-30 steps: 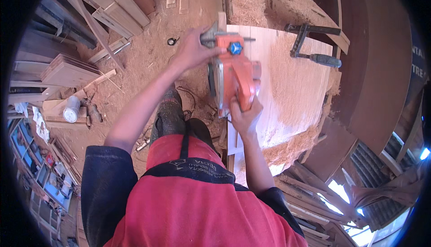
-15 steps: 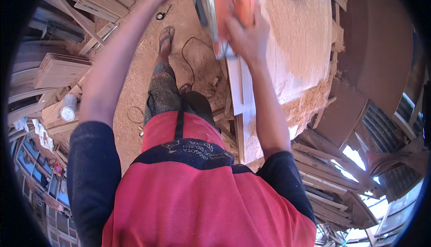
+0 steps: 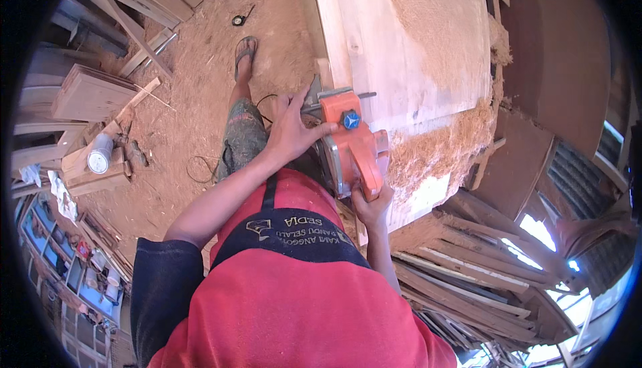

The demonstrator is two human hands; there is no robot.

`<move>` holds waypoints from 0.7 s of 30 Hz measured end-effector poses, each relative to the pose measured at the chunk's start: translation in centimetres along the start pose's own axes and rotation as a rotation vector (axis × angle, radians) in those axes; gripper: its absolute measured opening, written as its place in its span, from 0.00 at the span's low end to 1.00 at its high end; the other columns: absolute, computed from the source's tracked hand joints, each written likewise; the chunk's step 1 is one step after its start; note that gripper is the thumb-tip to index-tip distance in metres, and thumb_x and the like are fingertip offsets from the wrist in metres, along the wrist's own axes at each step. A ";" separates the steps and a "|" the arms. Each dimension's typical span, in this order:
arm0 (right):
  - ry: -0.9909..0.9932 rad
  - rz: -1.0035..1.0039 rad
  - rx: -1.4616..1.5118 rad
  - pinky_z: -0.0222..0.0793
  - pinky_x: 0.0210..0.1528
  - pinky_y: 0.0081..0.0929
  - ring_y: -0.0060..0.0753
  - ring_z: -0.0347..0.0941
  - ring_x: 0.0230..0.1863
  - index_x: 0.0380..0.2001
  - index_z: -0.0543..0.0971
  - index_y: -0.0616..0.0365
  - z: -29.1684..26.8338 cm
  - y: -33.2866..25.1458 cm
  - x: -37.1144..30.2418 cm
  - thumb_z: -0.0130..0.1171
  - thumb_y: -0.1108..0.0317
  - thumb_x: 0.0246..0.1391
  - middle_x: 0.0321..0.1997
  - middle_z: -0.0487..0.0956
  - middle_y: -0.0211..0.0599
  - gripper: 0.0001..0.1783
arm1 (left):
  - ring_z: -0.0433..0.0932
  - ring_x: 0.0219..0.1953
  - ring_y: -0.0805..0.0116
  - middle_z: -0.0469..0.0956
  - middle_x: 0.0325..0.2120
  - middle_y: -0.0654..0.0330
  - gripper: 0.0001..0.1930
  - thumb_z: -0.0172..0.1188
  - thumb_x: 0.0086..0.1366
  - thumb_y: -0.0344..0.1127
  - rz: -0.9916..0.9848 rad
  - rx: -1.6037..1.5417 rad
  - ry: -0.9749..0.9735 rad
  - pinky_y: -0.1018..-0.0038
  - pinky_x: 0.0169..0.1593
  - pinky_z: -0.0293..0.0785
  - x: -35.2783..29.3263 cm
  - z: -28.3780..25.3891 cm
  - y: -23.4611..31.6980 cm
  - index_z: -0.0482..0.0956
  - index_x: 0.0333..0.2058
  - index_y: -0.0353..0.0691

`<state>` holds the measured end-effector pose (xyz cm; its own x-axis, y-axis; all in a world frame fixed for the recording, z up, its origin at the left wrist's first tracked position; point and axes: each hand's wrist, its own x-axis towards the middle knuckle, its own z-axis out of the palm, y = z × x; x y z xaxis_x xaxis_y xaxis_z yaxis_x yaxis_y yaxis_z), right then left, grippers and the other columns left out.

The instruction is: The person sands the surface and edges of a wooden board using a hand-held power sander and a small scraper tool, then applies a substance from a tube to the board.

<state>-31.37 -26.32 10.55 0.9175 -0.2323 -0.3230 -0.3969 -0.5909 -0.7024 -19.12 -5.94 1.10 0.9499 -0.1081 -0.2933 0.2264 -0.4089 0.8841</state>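
Observation:
An orange electric planer [image 3: 354, 147] with a blue front knob sits at the near left edge of a wide pale wooden board [image 3: 394, 67]. My right hand [image 3: 374, 206] is closed around its rear handle. At the front my left hand [image 3: 293, 130] grips the planer's side, its thumb by the knob and its fingers along the dark side guide [image 3: 313, 95]. The planer's sole is hidden from view.
Curled shavings [image 3: 441, 144] heap along the board's right side. A tape measure [image 3: 238, 20] lies on the dusty floor. A white can [image 3: 99, 157] and stacked planks [image 3: 93, 94] stand at left. More timber [image 3: 468, 274] lies at lower right.
Both hands and the planer have come back toward my body from the board's far part. A curved dark tool seen at the far right of the board is no longer visible there.

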 end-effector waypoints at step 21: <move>0.019 -0.216 0.058 0.72 0.28 0.33 0.33 0.76 0.21 0.32 0.77 0.64 9.4 -20.8 31.3 0.62 0.72 0.44 0.20 0.77 0.43 0.10 | 0.73 0.52 0.45 0.73 0.47 0.40 0.50 0.77 0.46 0.59 0.106 0.051 0.156 0.59 0.58 0.70 33.1 -16.7 -0.3 0.71 0.61 0.32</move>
<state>5.32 -14.07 9.10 0.9814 -0.1204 -0.1495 -0.1918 -0.5835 -0.7891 15.86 5.77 -2.80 0.9907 -0.0126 -0.1357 0.1157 -0.4489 0.8861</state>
